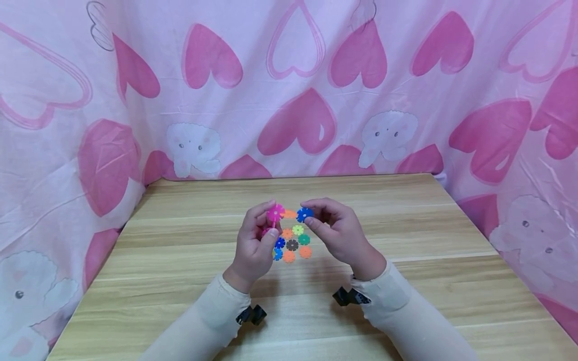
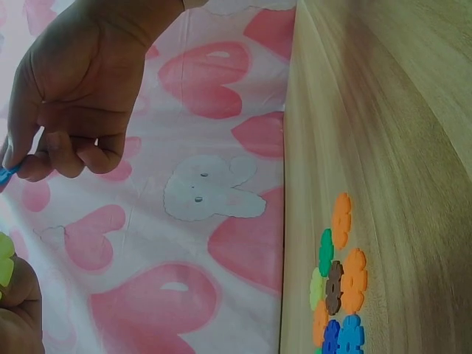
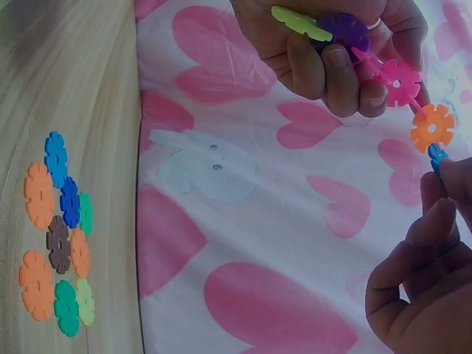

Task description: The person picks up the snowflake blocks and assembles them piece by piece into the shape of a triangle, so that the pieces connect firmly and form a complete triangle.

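Observation:
My left hand (image 1: 255, 245) holds a chain of notched plastic flower discs above the table. In the right wrist view the chain runs from a yellow-green disc (image 3: 302, 23) and a purple disc (image 3: 345, 33) through pink discs (image 3: 403, 82) to an orange disc (image 3: 433, 127) at its free end. Thumb and fingers of my right hand (image 1: 338, 231) pinch a blue disc (image 1: 304, 215). That blue disc meets the orange one's edge in the right wrist view; whether their notches interlock, I cannot tell. Left-hand fingers cover part of the chain.
Several loose discs lie in a cluster on the wooden table (image 1: 180, 281) below my hands, among them a brown disc (image 1: 292, 245), a green disc (image 1: 304, 239) and an orange disc (image 1: 305, 251). A pink heart-patterned cloth (image 1: 298, 125) hangs around the table's back and sides.

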`<state>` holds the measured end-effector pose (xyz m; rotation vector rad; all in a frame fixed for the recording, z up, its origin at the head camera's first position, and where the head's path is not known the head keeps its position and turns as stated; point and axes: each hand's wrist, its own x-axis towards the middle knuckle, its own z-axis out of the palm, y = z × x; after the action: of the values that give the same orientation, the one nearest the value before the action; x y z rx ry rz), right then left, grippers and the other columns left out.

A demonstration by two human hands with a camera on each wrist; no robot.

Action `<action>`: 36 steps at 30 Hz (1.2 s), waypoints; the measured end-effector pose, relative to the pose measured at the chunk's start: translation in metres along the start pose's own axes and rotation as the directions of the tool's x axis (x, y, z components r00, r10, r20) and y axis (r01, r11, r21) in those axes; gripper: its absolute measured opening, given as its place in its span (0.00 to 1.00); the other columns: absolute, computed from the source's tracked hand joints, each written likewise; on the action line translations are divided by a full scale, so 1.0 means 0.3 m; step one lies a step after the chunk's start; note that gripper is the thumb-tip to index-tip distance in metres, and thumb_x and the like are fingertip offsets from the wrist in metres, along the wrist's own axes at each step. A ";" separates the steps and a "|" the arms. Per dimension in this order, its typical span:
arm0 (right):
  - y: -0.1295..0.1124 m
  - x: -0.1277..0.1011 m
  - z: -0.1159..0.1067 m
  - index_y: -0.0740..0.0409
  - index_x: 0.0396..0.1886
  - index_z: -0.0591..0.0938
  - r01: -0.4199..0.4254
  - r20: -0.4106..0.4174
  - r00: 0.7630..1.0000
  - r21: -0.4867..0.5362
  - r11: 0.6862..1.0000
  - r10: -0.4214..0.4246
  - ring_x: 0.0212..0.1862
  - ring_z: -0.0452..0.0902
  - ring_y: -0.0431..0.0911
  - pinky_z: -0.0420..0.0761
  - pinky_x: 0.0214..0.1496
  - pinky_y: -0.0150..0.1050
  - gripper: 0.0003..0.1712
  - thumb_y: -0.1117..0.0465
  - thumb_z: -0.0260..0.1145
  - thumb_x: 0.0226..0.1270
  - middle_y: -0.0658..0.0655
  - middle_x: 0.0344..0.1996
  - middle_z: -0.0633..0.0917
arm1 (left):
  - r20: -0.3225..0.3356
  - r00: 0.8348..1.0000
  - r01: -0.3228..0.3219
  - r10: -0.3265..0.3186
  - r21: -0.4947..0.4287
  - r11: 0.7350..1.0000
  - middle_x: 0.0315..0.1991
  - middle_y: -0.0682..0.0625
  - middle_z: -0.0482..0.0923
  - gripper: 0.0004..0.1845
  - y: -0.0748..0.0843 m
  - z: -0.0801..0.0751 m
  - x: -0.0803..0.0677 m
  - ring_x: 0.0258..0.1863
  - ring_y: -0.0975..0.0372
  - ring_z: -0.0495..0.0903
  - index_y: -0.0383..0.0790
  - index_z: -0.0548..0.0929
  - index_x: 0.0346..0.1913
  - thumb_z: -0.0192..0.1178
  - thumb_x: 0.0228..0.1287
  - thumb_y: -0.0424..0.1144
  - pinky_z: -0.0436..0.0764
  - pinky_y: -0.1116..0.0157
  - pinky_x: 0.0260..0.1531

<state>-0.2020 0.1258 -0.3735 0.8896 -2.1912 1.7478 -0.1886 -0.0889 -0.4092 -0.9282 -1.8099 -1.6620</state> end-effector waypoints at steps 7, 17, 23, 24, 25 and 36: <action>0.003 -0.007 0.006 0.62 0.58 0.86 0.032 -0.008 0.999 0.004 0.999 -0.032 0.36 0.79 0.47 0.84 0.37 0.35 0.17 0.73 0.67 0.72 0.58 0.39 0.86 | 0.010 1.000 0.000 0.000 -0.018 1.000 0.33 0.42 0.76 0.31 0.002 0.001 -0.003 0.29 0.60 0.71 0.42 0.69 0.71 0.51 0.65 0.23 0.78 0.69 0.28; -0.004 -0.021 0.022 0.63 0.56 0.87 0.060 -0.039 0.997 -0.033 0.998 -0.061 0.38 0.80 0.46 0.87 0.41 0.36 0.17 0.75 0.69 0.69 0.58 0.40 0.89 | 0.049 0.999 0.002 -0.001 -0.034 0.999 0.35 0.42 0.79 0.32 0.003 0.005 -0.014 0.25 0.62 0.71 0.46 0.70 0.72 0.52 0.65 0.22 0.77 0.70 0.22; -0.012 -0.017 0.017 0.64 0.57 0.87 0.081 -0.024 0.996 -0.027 0.996 -0.082 0.38 0.81 0.45 0.87 0.40 0.36 0.18 0.76 0.69 0.68 0.58 0.41 0.89 | 0.053 0.999 -0.001 0.003 -0.033 0.999 0.37 0.42 0.79 0.31 0.004 0.006 -0.011 0.28 0.61 0.73 0.43 0.69 0.72 0.50 0.65 0.23 0.80 0.70 0.25; -0.011 -0.016 0.016 0.64 0.57 0.87 0.081 -0.021 0.996 -0.028 0.996 -0.082 0.38 0.81 0.45 0.87 0.40 0.36 0.19 0.75 0.69 0.69 0.59 0.41 0.89 | 0.053 0.999 0.006 -0.005 -0.025 1.000 0.38 0.43 0.78 0.31 0.005 0.007 -0.010 0.30 0.60 0.73 0.41 0.68 0.71 0.51 0.65 0.23 0.80 0.70 0.27; -0.012 -0.015 0.015 0.63 0.58 0.87 0.079 -0.019 0.997 -0.029 0.996 -0.079 0.39 0.81 0.46 0.87 0.40 0.35 0.19 0.75 0.69 0.69 0.59 0.42 0.89 | 0.054 0.998 0.017 -0.016 -0.015 1.000 0.39 0.43 0.78 0.30 0.005 0.007 -0.009 0.32 0.59 0.74 0.40 0.67 0.71 0.51 0.65 0.23 0.81 0.70 0.28; -0.003 -0.007 0.017 0.60 0.66 0.84 -0.011 0.052 0.999 -0.030 0.999 0.013 0.39 0.81 0.48 0.86 0.38 0.37 0.23 0.72 0.67 0.73 0.58 0.46 0.87 | 0.099 0.980 0.174 -0.171 -0.021 0.984 0.46 0.41 0.75 0.27 0.014 0.017 -0.005 0.34 0.62 0.83 0.38 0.54 0.69 0.51 0.73 0.25 0.89 0.65 0.36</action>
<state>-0.1986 0.1217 -0.3752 0.9279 -2.2537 1.7114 -0.1840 -0.0840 -0.4084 -0.9003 -1.9853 -1.7805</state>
